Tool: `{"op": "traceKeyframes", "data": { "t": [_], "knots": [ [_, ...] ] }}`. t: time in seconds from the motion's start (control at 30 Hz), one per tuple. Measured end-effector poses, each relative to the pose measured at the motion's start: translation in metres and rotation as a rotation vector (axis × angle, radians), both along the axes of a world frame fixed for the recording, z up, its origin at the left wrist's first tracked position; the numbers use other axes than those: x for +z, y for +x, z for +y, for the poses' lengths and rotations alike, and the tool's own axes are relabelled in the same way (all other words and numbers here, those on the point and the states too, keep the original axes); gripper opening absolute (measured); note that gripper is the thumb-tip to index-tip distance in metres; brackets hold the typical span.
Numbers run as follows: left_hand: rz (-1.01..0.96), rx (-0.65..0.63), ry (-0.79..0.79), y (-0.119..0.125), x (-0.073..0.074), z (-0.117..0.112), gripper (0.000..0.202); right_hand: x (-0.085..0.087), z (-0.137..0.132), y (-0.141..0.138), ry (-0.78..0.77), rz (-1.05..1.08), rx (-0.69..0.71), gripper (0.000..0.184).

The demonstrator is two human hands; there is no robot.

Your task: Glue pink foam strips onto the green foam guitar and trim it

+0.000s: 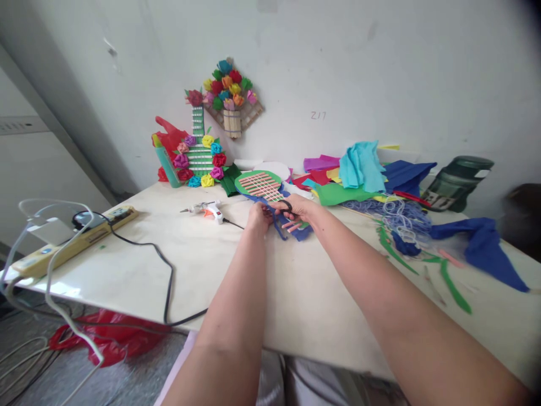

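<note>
Both my arms reach out over a pale table [127, 265]. My right hand [298, 208] is closed around black-handled scissors [287, 206]. My left hand [258, 217] pinches the near edge of a craft piece [264, 186], a green felt disc woven with pink strips over a blue felt backing. The blades sit at the piece's lower pink strip ends, between the two hands.
A white glue gun [209, 210] lies left of my hands, its black cord running to a yellow power strip [71, 239]. Felt flower crafts [198, 158] stand against the wall. Coloured felt scraps [363, 175], blue yarn [397, 217] and a dark jar [456, 180] crowd the right.
</note>
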State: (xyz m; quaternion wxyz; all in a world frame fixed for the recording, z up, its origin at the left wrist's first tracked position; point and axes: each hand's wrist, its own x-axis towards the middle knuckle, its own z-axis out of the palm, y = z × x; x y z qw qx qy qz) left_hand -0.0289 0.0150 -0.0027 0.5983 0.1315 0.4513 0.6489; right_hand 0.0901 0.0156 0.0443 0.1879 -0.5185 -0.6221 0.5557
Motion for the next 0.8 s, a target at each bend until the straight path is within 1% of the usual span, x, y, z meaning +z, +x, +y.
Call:
{"op": "traceKeyframes", "data": {
  "t": [0.13,0.2,0.27,0.4,0.53,0.67,0.8],
  "knots": [
    [0.058,0.028,0.019,-0.001,-0.003,0.001,0.012,0.001,-0.004,0.001,0.022,-0.014,0.03,0.044],
    [0.084,0.051,0.049,0.0,-0.005,0.002,0.009,0.002,-0.006,0.004,0.002,-0.023,0.051,0.044],
    [0.099,0.069,0.074,0.0,-0.007,0.002,0.013,0.003,-0.006,0.007,-0.031,-0.021,0.067,0.045],
    [0.082,0.057,0.134,0.0,-0.007,0.0,0.018,0.004,0.001,0.012,-0.091,0.034,0.126,0.047],
    [0.062,0.066,0.133,0.0,-0.007,-0.002,0.019,0.008,0.007,0.01,-0.123,0.016,0.146,0.047],
    [0.087,0.072,0.145,0.0,-0.009,-0.001,0.019,0.014,0.007,0.004,-0.105,-0.021,0.149,0.047],
    [0.127,0.065,0.148,0.001,-0.009,0.0,0.018,0.017,0.007,0.0,-0.035,-0.044,0.161,0.046]
  ]
}}
